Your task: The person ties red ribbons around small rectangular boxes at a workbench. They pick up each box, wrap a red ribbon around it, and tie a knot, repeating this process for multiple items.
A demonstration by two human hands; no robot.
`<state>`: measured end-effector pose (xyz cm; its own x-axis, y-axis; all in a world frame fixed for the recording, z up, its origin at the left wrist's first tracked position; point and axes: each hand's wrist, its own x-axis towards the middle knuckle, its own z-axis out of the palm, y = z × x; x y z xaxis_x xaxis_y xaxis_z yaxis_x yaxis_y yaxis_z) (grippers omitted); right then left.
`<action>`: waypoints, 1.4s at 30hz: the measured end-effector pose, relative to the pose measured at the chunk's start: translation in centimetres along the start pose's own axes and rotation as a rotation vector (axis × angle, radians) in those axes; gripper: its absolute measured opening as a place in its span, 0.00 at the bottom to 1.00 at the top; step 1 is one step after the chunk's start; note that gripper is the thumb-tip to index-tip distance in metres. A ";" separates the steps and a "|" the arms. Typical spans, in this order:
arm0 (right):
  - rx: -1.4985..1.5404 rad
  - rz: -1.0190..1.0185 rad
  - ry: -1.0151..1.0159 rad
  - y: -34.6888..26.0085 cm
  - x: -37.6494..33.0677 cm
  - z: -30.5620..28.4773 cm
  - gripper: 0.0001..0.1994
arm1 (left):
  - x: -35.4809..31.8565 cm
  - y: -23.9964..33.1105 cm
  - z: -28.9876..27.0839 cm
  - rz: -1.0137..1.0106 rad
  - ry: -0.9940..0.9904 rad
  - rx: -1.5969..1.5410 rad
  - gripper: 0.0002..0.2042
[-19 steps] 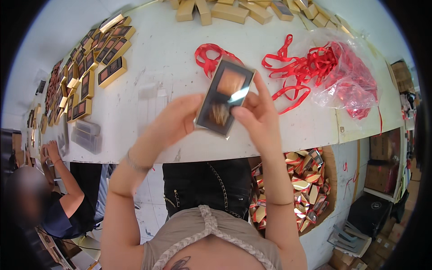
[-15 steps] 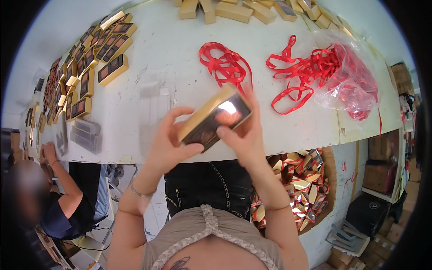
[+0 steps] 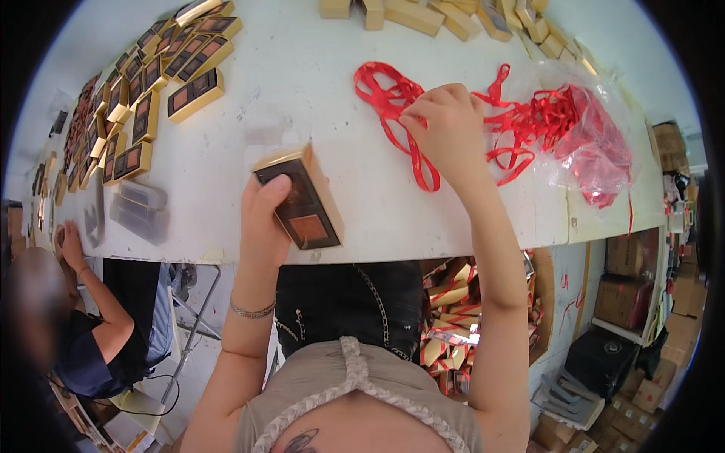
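A: The left hand (image 3: 264,219) grips a gold-edged box (image 3: 300,200) with a dark windowed face, thumb laid across its upper end, holding it tilted above the near edge of the white table (image 3: 317,98) at the centre of the frame.

B: And the right hand (image 3: 445,121)?

A: It is up at the upper centre, fingers pinched on a strand of red ribbon (image 3: 400,113) that lies looped on the table. So it is grasping ribbon, with the rest of the strand curling down toward the middle.

B: Is the box tied yet?

A: No ribbon shows on it. I judge the box is ready in hand and the ribbon is only being picked out, so the wrapping of this one is not yet begun.

B: What about the rest of the work?

A: At the upper left there are rows of similar boxes (image 3: 151,98) laid flat, windows up; I see no ribbon on them. More gold boxes (image 3: 430,15) sit along the top edge. Right of the hand a clear bag of red ribbons (image 3: 596,143) holds a good supply.

B: Anything that looks finished?

A: Below the table edge, lower right, a carton (image 3: 461,317) holds gold boxes with red ribbon on them. Those appear to be the done ones, though I cannot count them. Judging by the rows on the table, plenty is left.

B: Anyone else there?

A: Another person's hand (image 3: 72,245) rests at the table's left edge, well apart from this work.
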<state>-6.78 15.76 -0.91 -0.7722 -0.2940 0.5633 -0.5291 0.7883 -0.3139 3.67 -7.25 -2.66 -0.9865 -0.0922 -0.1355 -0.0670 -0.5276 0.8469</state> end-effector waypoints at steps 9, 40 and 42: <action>1.428 0.433 0.075 -0.5 8.2 -6.8 0.08 | 4.7 3.7 6.6 0.217 -0.111 0.195 0.15; 0.477 -0.090 0.029 -2.2 0.8 -1.5 0.26 | 7.0 9.1 8.1 0.230 -0.223 -0.029 0.26; 0.790 0.021 -0.131 -3.7 1.2 -1.2 0.22 | 7.1 8.7 8.9 0.180 -0.230 -0.096 0.25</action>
<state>-5.31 13.17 1.86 -0.7937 -0.3835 0.4722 -0.5689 0.1931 -0.7994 -5.29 -5.00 8.35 -0.9899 -0.0038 0.1417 0.1158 -0.5984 0.7928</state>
